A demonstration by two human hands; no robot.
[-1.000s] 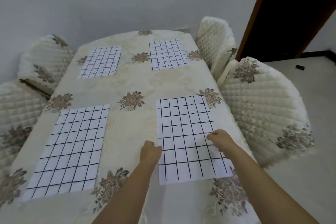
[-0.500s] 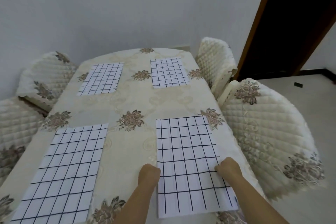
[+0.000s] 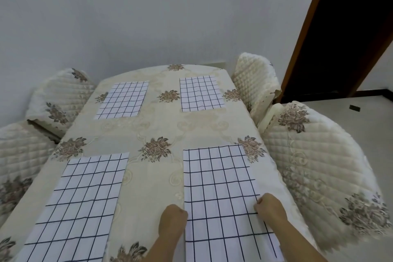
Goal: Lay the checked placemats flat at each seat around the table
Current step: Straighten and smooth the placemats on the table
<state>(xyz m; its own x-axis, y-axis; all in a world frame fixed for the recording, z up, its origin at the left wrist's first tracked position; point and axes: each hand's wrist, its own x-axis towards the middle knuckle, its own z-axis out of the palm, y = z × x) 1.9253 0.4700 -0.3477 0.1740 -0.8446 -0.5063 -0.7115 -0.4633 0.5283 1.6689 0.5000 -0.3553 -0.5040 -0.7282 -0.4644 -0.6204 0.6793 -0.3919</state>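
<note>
Four white placemats with dark checks lie flat on the table [image 3: 161, 127], which has a cream floral cloth. The near right placemat [image 3: 219, 187] lies in front of me. My left hand [image 3: 173, 221] is curled at its left edge and my right hand [image 3: 270, 206] at its right edge, each pinching the cloth there. The near left placemat [image 3: 83, 202], far left placemat [image 3: 123, 100] and far right placemat [image 3: 201, 93] lie untouched.
Quilted cream chairs stand around the table: two on the right [image 3: 319, 166] [image 3: 253, 83] and two on the left [image 3: 57, 100] [image 3: 19, 159]. A white wall is behind the table. A dark doorway [image 3: 348, 34] opens at the back right, beside pale floor.
Both hands have slid toward me along the near right placemat's side edges. My view has tilted upward, showing more wall. The four placemats stay where they were.
</note>
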